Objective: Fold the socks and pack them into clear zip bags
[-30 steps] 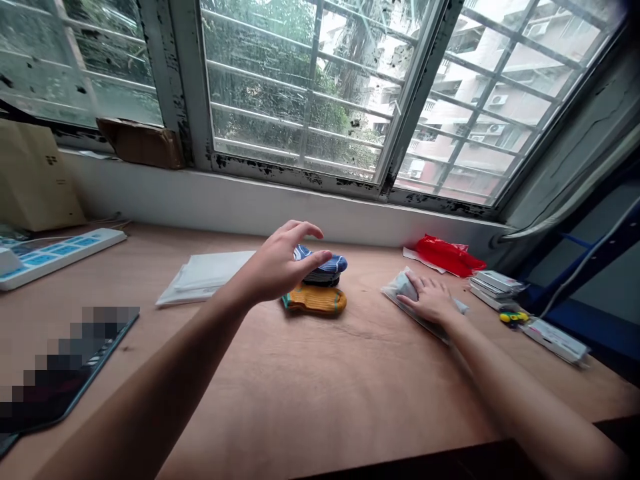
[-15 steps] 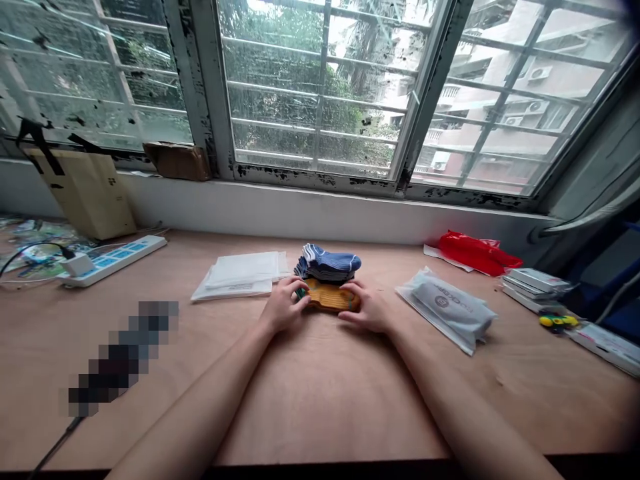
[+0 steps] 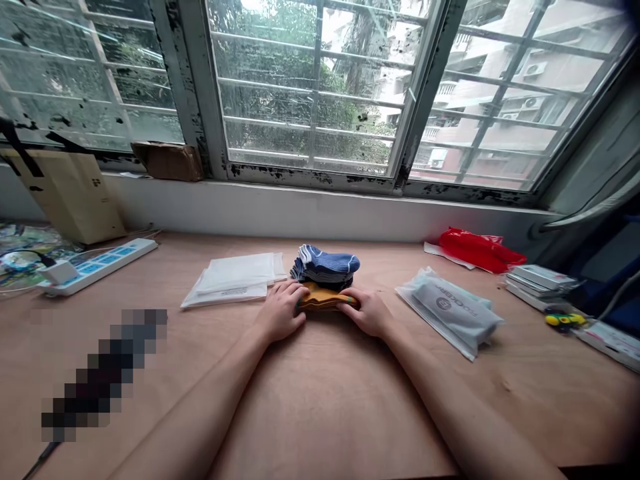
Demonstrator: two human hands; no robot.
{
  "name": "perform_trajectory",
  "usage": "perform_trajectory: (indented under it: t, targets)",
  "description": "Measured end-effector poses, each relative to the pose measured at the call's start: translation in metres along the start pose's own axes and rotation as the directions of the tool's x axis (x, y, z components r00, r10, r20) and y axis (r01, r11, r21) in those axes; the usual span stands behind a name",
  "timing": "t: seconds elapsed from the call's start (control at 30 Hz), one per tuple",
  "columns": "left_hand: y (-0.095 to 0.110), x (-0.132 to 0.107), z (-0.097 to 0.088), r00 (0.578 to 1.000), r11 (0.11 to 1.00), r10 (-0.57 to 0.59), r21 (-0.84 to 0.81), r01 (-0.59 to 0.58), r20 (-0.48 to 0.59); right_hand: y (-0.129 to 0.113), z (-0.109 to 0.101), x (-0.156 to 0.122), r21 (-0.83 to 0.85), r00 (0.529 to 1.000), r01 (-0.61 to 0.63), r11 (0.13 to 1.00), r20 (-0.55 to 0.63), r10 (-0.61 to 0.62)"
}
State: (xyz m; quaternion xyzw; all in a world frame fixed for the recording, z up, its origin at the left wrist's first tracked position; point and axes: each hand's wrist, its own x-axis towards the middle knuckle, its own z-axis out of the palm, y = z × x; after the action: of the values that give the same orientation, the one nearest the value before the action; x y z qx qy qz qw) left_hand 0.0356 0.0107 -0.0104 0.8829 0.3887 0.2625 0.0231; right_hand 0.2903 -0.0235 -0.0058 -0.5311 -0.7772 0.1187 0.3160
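Mustard-yellow socks [image 3: 325,297] lie folded on the wooden table in front of me. My left hand [image 3: 283,309] grips their left end, fingers on top and thumb at the near side. At the right end my right hand [image 3: 366,311] holds the same socks between thumb and fingers. Just behind them is a stack of blue and dark socks [image 3: 327,264] with white edges, touching or nearly touching the yellow ones. Parts of the yellow socks are hidden under my fingers.
Flat white plastic bags [image 3: 235,277] lie left of my hands. A frosted printed bag [image 3: 450,312] is on the right, with a red plastic bag [image 3: 480,250] and several boxes [image 3: 543,281] beyond. At left are a power strip [image 3: 100,265] and a paper bag [image 3: 70,193].
The yellow socks are tilted and pressed together more, showing a thinner profile beside the blue stack. Both hands keep hold of them. The whole view has shifted slightly.
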Motion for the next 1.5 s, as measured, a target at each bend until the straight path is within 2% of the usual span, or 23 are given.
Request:
perform_trajectory:
  t: [0.13, 0.27, 0.4, 0.5, 0.57, 0.67, 0.8, 0.9, 1.07, 1.13, 1.27, 1.37, 1.5]
  targets:
    - [0.001, 0.003, -0.001, 0.999, 0.999, 0.031, 0.012, -0.030, -0.019, -0.001, 0.000, -0.001, 0.090, 0.999, -0.022, 0.996, -0.032, 0.025]
    - [0.002, 0.005, -0.001, 0.999, 0.999, 0.023, -0.021, -0.024, -0.029, -0.002, 0.000, -0.004, 0.084, 0.996, 0.091, 0.992, 0.005, -0.091]
    - [0.006, 0.004, -0.003, 0.996, 0.990, -0.026, -0.144, 0.014, -0.080, -0.006, 0.004, -0.004, 0.043, 0.987, 0.159, 0.986, 0.010, -0.159]
    - [0.008, 0.000, -0.007, 0.979, 0.951, -0.150, -0.293, 0.105, -0.138, -0.008, 0.008, -0.003, 0.116, 0.993, 0.109, 0.987, -0.051, -0.104]
    - [0.009, -0.003, -0.010, 0.973, 0.914, -0.202, -0.377, 0.148, -0.108, -0.008, 0.008, -0.003, 0.219, 0.997, 0.048, 0.975, -0.067, -0.034]
    - [0.010, -0.006, -0.013, 0.984, 0.881, -0.179, -0.450, 0.148, -0.027, -0.007, 0.004, -0.004, 0.323, 0.998, -0.001, 0.946, -0.060, 0.022]
    - [0.006, -0.003, -0.012, 0.982, 0.832, -0.190, -0.528, 0.168, 0.013, -0.004, -0.003, -0.005, 0.364, 0.997, -0.041, 0.930, -0.050, 0.064]
    - [0.003, 0.002, -0.010, 0.958, 0.716, -0.275, -0.649, 0.258, 0.078, -0.004, -0.006, -0.005, 0.403, 0.996, -0.088, 0.911, 0.011, 0.091]
    - [0.007, 0.005, -0.010, 0.887, 0.399, -0.397, -0.827, 0.396, 0.234, -0.004, -0.005, -0.004, 0.427, 0.986, -0.146, 0.892, 0.141, 0.094]
    - [0.010, 0.005, -0.011, 0.867, 0.344, -0.405, -0.830, 0.440, 0.291, -0.004, -0.006, -0.004, 0.397, 0.981, -0.150, 0.905, 0.176, 0.085]
    - [0.017, 0.003, -0.016, 0.857, 0.343, -0.371, -0.805, 0.484, 0.357, -0.008, -0.013, -0.008, 0.296, 0.963, -0.154, 0.943, 0.260, 0.075]
    - [0.022, 0.001, -0.017, 0.868, 0.373, -0.302, -0.789, 0.488, 0.394, -0.020, -0.020, -0.013, 0.253, 0.962, -0.108, 0.961, 0.272, 0.036]
    - [0.033, -0.001, -0.016, 0.908, 0.462, -0.200, -0.782, 0.419, 0.369, -0.039, -0.021, -0.018, 0.003, 0.975, 0.013, 1.000, 0.222, -0.013]
